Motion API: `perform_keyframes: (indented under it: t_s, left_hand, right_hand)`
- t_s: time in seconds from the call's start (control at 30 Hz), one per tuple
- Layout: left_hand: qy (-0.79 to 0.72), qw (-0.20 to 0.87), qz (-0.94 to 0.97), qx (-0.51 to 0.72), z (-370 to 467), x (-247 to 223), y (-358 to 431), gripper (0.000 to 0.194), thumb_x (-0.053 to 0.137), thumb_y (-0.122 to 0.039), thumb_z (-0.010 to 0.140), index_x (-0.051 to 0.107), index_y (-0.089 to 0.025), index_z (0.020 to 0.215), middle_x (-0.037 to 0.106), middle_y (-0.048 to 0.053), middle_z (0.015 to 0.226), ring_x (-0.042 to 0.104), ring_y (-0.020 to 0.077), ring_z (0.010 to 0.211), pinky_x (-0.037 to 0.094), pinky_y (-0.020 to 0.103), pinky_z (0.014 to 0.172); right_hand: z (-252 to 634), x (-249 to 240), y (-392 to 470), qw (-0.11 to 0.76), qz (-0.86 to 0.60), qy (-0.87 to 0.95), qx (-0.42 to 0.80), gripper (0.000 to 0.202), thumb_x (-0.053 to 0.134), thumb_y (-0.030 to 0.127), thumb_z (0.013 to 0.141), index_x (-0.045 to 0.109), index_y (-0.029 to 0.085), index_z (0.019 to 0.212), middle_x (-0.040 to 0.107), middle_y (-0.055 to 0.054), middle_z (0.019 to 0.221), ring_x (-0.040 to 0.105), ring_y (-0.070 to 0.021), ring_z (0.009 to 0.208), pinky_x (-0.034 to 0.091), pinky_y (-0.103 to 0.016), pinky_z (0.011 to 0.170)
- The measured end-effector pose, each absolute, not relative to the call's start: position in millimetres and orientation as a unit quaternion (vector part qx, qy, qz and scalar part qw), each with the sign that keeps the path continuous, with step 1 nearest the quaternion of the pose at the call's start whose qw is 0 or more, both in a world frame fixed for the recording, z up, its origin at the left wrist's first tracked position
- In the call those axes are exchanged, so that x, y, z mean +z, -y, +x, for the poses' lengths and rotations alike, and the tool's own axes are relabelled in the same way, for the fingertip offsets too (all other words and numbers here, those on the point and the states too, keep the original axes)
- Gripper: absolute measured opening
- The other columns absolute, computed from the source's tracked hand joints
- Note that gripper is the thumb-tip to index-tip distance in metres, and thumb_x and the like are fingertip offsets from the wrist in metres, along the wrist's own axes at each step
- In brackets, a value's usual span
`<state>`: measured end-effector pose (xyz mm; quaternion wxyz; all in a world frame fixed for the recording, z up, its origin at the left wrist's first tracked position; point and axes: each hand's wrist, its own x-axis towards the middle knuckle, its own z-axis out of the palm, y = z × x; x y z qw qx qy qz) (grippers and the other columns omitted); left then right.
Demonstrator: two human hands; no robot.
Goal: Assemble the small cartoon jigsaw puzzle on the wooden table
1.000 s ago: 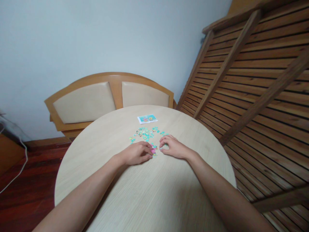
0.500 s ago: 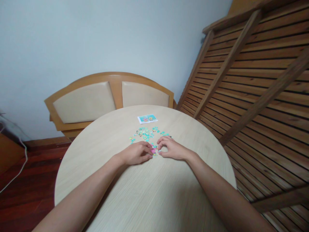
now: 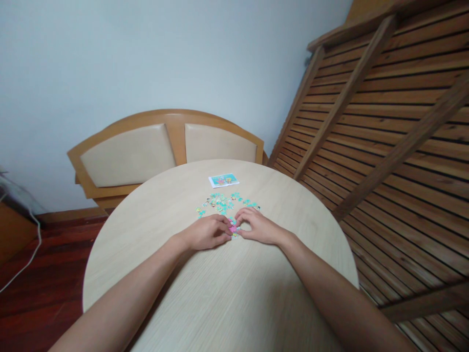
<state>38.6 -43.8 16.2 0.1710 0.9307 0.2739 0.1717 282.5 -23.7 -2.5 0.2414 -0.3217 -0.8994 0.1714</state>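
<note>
Pink and yellow joined puzzle pieces (image 3: pixel 233 229) lie on the round table between my two hands. My left hand (image 3: pixel 210 231) rests at their left edge, its fingers curled and touching the pieces. From the right, my right hand (image 3: pixel 256 226) meets the pieces with thumb and fingers bent into a ring; whatever is at its fingertips is too small to name. Loose teal and pale puzzle pieces (image 3: pixel 221 201) are scattered just beyond the hands. Behind them lies a picture card (image 3: pixel 224 180) in teal with pink and yellow figures.
The pale round table (image 3: pixel 220 303) spreads beneath both forearms. A headboard with cream panels (image 3: pixel 128 154) stands behind it against the wall. Wooden slats (image 3: pixel 384 127) lean along the right side. A white cable (image 3: pixel 38 239) hangs at the far left.
My right hand has moved slightly left, closer to the pink pieces and my left hand. My left hand has stayed in place.
</note>
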Motion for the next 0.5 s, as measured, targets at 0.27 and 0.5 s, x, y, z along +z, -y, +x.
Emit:
perform_keyframes:
  t_s: [0.27, 0.5]
  left_hand:
    - [-0.277, 0.171, 0.93, 0.168, 38.1, 15.8, 43.5, 0.018, 0.061, -0.029, 0.093, 0.075, -0.02, 0.101, 0.068, 0.009, 0.113, 0.065, 0.0212, 0.103, 0.049, 0.032, 0.095]
    - [-0.274, 0.175, 0.93, 0.17, 38.7, 16.1, 43.8, 0.019, 0.06, -0.029, 0.093, 0.074, -0.019, 0.101, 0.068, 0.01, 0.113, 0.065, 0.0211, 0.104, 0.05, 0.033, 0.096]
  right_hand:
    - [284.2, 3.6, 25.6, 0.24, -0.309, 0.909, 0.144, 0.009, 0.073, 0.028, 0.085, 0.07, 0.023, 0.092, 0.067, -0.004, 0.105, 0.06, -0.0205, 0.107, 0.041, -0.037, 0.101]
    - [284.3, 12.8, 26.9, 0.21, -0.282, 0.929, 0.114, 0.012, 0.066, 0.031, 0.091, 0.075, 0.023, 0.091, 0.071, -0.005, 0.099, 0.062, -0.0198, 0.101, 0.043, -0.035, 0.096]
